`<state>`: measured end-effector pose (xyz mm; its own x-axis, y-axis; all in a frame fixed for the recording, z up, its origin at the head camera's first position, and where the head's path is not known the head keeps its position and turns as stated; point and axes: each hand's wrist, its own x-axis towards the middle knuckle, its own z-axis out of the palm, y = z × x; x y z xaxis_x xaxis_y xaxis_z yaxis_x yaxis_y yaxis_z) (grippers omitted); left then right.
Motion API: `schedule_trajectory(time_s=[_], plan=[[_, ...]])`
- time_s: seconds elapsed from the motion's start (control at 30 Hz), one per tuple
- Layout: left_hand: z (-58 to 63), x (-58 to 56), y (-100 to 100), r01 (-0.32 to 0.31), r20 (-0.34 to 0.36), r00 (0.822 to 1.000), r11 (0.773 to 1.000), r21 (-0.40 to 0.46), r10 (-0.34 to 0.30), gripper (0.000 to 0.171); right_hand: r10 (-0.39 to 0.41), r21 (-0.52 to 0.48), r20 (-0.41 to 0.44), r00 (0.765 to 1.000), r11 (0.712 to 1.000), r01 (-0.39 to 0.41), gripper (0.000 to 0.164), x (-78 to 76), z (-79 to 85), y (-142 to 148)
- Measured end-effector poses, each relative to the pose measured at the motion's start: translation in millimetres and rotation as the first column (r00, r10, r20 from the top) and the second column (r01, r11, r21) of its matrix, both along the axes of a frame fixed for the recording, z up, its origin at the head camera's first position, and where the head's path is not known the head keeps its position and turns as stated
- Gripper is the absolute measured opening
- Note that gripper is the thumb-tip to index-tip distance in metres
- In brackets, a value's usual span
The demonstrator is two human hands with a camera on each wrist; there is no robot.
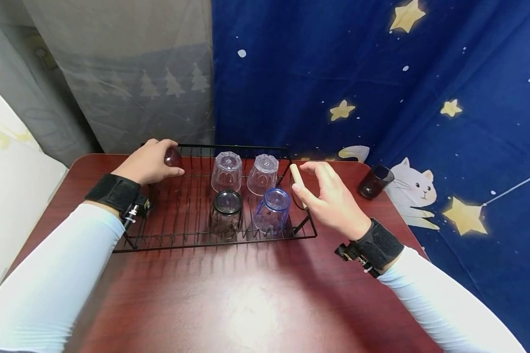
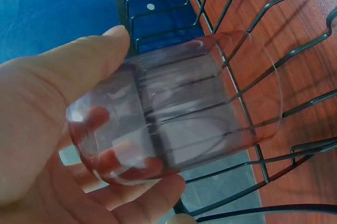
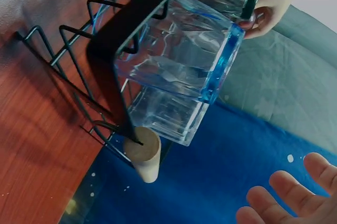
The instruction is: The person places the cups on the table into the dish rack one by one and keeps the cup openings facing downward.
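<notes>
My left hand (image 1: 145, 163) grips a clear, reddish-tinted glass (image 2: 210, 103), thumb on one side and fingers on the other, over the back left of the black wire dish rack (image 1: 176, 246). The rack's wires show through the glass. My right hand (image 1: 331, 198) is beside the rack's wooden handle (image 1: 297, 176), its fingers loosely bent around no object; in the right wrist view the fingers (image 3: 281, 182) are apart from the handle. Bottoms up in the rack stand two clear glasses (image 1: 227, 172) (image 1: 263, 175), a black-based glass (image 1: 226, 215) and a blue-based glass (image 1: 272, 212).
A dark glass (image 1: 374, 181) stands at the right back corner of the reddish-brown table (image 1: 247, 294). Behind the table hang a blue starry curtain (image 1: 291, 73) and a grey curtain (image 1: 128, 59).
</notes>
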<state>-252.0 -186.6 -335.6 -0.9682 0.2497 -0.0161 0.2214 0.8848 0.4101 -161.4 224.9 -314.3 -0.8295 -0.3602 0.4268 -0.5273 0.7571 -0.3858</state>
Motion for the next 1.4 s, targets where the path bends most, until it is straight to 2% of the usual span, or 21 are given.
schedule_trajectory(time_s=[0.1, 0.2, 0.33, 0.5, 0.67, 0.77, 0.9, 1.03, 1.23, 1.4], plan=[[-1.0, -0.8, -2.6, -0.016, 0.019, 1.000, 1.000, -0.006, 0.016, 0.095, -0.011, 0.001, -0.003, 1.000, 1.000, 0.011, 0.050, -2.2, -2.3, 0.4], [0.4, 5.3, -11.1, -0.043, 0.007, 0.999, 0.999, -0.009, 0.043, 0.103, -0.019, -0.001, 0.001, 1.000, 1.000, 0.019, 0.051, -9.6, -5.9, -3.1], [9.8, 18.7, -19.4, -0.039, -0.082, 0.996, 0.999, 0.002, 0.039, 0.097, -0.050, 0.023, 0.006, 0.999, 0.998, 0.050, 0.055, -27.6, -12.3, -5.0], [22.1, 29.9, -0.4, 0.039, -0.196, 0.980, 0.998, 0.039, -0.031, 0.083, -0.127, 0.049, -0.029, 0.992, 0.991, 0.128, 0.051, -46.1, -18.3, 16.3], [28.8, 43.3, 21.6, 0.122, -0.292, 0.952, 0.988, 0.095, -0.089, 0.066, -0.122, 0.096, -0.139, 0.983, 0.986, 0.136, 0.041, -59.4, -23.3, 39.0], [32.4, 50.7, 33.8, 0.190, -0.325, 0.935, 0.975, 0.111, -0.146, 0.061, -0.134, 0.110, -0.168, 0.977, 0.982, 0.154, 0.039, -66.8, -26.7, 48.5], [32.2, 60.4, 48.0, 0.285, -0.343, 0.910, 0.953, 0.108, -0.233, 0.059, -0.188, 0.121, -0.111, 0.976, 0.972, 0.201, 0.044, -76.0, -31.6, 58.0], [27.3, 66.8, 57.7, 0.339, -0.365, 0.883, 0.939, 0.063, -0.295, 0.057, -0.244, 0.174, -0.042, 0.969, 0.953, 0.247, 0.053, -87.0, -38.3, 70.2], [22.6, 72.8, 75.1, 0.437, -0.420, 0.818, 0.899, 0.009, -0.393, 0.054, -0.361, 0.273, 0.002, 0.932, 0.897, 0.347, 0.061, -104.1, -47.8, 101.6], [23.9, 86.4, 86.5, 0.493, -0.437, 0.785, 0.870, 0.012, -0.439, 0.054, -0.427, 0.295, 0.028, 0.904, 0.867, 0.401, 0.063, -119.2, -51.8, 123.5]])
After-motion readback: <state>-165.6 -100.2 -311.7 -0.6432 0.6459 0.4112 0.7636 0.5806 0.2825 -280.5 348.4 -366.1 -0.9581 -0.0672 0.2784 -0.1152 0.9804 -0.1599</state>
